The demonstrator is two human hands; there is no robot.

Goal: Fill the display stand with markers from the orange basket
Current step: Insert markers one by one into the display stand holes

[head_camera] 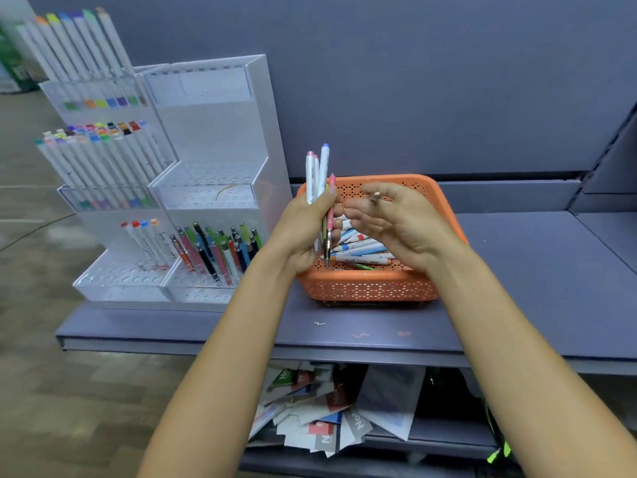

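Observation:
My left hand (pixel 305 229) grips a bunch of markers (pixel 319 174), white with pink and blue caps, plus a pink pen, held upright over the left edge of the orange basket (pixel 368 288). Just to its right, above the basket, my right hand (pixel 396 219) hovers with fingers spread and relaxed, holding nothing. Several white and blue markers (pixel 362 250) lie in the basket. The clear acrylic display stand (pixel 206 139) is on the left of the shelf; its left tiers hold many markers, its right bottom tier holds coloured pens (pixel 213 250), and its upper right tiers have bare holes.
The basket and stand sit on a grey-blue shelf (pixel 344 326) against a grey back panel. Below, a lower shelf holds a heap of printed cards (pixel 320 412). Tiled floor lies to the left.

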